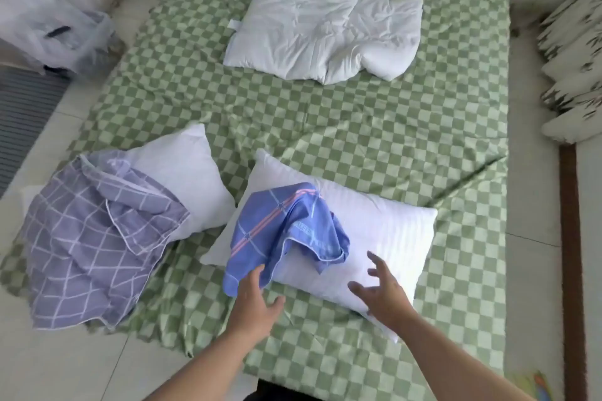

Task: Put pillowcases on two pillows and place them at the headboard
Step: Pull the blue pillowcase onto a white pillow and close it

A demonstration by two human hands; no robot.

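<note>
A bare white pillow [384,231] lies on the green checked sheet [391,133] in front of me. A crumpled blue pillowcase [286,231] with pink stripes lies on its left half. My left hand [257,299] hovers open at the pillowcase's near edge, fingertips at the cloth. My right hand [381,290] is spread open over the pillow's near side. At the left a second white pillow [182,169] sits under a purple grid-pattern pillowcase [91,238] that drapes over its near end. A third white pillow [325,29], rumpled, lies farther up the bed.
White floor tiles [65,365] border the sheet at left and front. A clear plastic bag [65,36] sits at the upper left beside a grey striped mat [22,114]. A leaf-print cushion [573,58] lies at the right, above a dark wooden strip [570,238].
</note>
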